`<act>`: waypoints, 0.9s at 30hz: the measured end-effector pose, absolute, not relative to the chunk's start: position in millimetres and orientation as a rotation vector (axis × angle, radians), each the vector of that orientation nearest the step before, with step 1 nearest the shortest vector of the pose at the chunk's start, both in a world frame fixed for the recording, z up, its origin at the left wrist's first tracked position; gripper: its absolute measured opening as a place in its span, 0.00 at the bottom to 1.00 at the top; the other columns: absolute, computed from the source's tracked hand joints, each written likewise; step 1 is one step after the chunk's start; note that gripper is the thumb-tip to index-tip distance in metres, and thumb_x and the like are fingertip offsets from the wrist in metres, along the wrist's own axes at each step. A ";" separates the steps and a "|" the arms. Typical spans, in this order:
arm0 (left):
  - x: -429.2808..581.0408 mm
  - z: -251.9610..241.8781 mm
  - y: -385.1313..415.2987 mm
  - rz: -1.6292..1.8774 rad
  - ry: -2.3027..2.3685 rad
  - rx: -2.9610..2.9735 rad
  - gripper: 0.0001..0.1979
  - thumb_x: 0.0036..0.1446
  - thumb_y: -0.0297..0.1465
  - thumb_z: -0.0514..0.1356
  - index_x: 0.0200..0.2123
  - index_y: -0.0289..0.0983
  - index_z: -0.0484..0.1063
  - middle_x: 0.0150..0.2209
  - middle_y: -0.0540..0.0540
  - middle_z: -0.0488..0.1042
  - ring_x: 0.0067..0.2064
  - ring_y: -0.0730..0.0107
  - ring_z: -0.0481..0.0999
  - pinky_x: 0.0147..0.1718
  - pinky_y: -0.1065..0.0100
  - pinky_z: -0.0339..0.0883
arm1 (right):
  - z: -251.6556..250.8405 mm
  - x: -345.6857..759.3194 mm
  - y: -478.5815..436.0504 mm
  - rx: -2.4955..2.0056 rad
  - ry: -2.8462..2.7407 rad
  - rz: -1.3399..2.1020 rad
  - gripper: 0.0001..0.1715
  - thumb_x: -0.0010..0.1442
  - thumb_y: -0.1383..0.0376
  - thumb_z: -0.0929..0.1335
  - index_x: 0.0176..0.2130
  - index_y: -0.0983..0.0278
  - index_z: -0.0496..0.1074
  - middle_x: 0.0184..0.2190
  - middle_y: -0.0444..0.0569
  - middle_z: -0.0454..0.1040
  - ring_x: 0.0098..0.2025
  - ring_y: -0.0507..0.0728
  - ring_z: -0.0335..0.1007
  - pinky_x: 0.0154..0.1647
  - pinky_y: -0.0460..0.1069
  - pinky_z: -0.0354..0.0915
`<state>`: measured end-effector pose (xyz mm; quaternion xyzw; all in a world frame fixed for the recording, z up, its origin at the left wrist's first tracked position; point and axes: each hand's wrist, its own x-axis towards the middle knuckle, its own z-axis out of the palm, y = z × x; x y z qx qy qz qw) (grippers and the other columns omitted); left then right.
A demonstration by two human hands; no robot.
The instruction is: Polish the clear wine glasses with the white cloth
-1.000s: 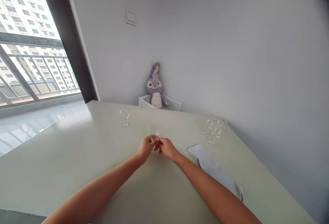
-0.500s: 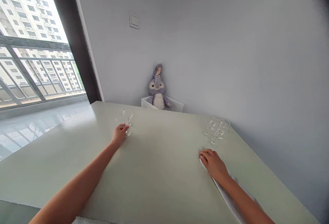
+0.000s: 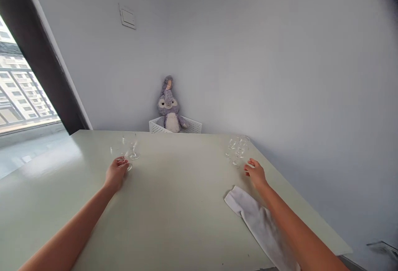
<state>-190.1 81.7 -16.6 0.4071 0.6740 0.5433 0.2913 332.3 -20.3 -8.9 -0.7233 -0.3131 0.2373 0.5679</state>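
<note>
My left hand (image 3: 116,174) is closed around the stem of a clear stemmed glass (image 3: 117,151), which stands upright on the table at left. Just behind it, to the right, is a second clear glass (image 3: 129,141), not touched by the hand. At the right, my right hand (image 3: 256,172) hovers with its fingers apart and nothing in them. Close beyond its fingertips stands a tight cluster of clear stemmed glasses (image 3: 237,148). A crumpled white cloth (image 3: 248,206) lies under and left of my right forearm.
The pale green table (image 3: 174,204) reaches to the walls' corner. Behind its far edge, a grey plush rabbit (image 3: 171,115) sits in a white perforated basket (image 3: 195,127). A dark-framed window (image 3: 46,55) is at left, and a light switch (image 3: 127,18) is on the wall.
The camera view has turned to the right. My right hand has let go of the cloth and moved forward to the glass cluster. My left hand keeps hold of its glass.
</note>
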 end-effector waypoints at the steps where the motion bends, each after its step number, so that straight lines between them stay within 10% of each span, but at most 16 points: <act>1: -191.2 -16.6 80.5 1.423 1.783 1.092 0.19 0.36 0.33 0.60 0.37 0.39 0.67 0.27 0.52 0.66 0.23 0.77 0.63 0.22 0.73 0.59 | -9.1 332.0 -11.3 -1.660 -0.717 0.612 0.27 0.41 0.63 0.68 0.44 0.63 0.65 0.45 0.52 0.67 0.28 0.51 0.67 0.23 0.45 0.63; 10: -166.2 -19.4 38.4 1.618 2.007 1.067 0.17 0.44 0.32 0.55 0.41 0.40 0.62 0.27 0.54 0.56 0.24 0.75 0.59 0.27 0.70 0.58 | -25.1 269.0 6.3 -1.579 -0.843 0.803 0.18 0.39 0.60 0.68 0.32 0.65 0.69 0.28 0.46 0.70 0.23 0.49 0.63 0.18 0.43 0.59; 15: -90.7 -21.9 9.6 1.124 1.547 1.608 0.09 0.43 0.31 0.56 0.32 0.40 0.71 0.35 0.49 0.65 0.25 0.76 0.62 0.31 0.69 0.61 | -24.1 194.0 3.2 -1.474 -1.008 1.009 0.15 0.43 0.61 0.67 0.33 0.65 0.69 0.31 0.48 0.71 0.23 0.49 0.64 0.19 0.43 0.60; 20: -34.1 -20.9 4.3 0.884 1.364 1.678 0.24 0.42 0.39 0.60 0.46 0.44 0.68 0.44 0.46 0.69 0.27 0.74 0.66 0.29 0.70 0.60 | -11.5 127.8 3.6 -1.275 -1.172 1.349 0.20 0.46 0.66 0.65 0.42 0.63 0.67 0.42 0.50 0.69 0.27 0.50 0.67 0.22 0.45 0.65; 27: -43.1 -18.5 38.5 0.935 1.598 1.521 0.08 0.46 0.35 0.58 0.29 0.38 0.73 0.26 0.47 0.73 0.29 0.68 0.70 0.27 0.71 0.56 | 10.7 144.5 -14.4 -1.377 -1.232 1.395 0.21 0.48 0.65 0.65 0.44 0.62 0.65 0.51 0.54 0.63 0.29 0.51 0.69 0.23 0.46 0.65</act>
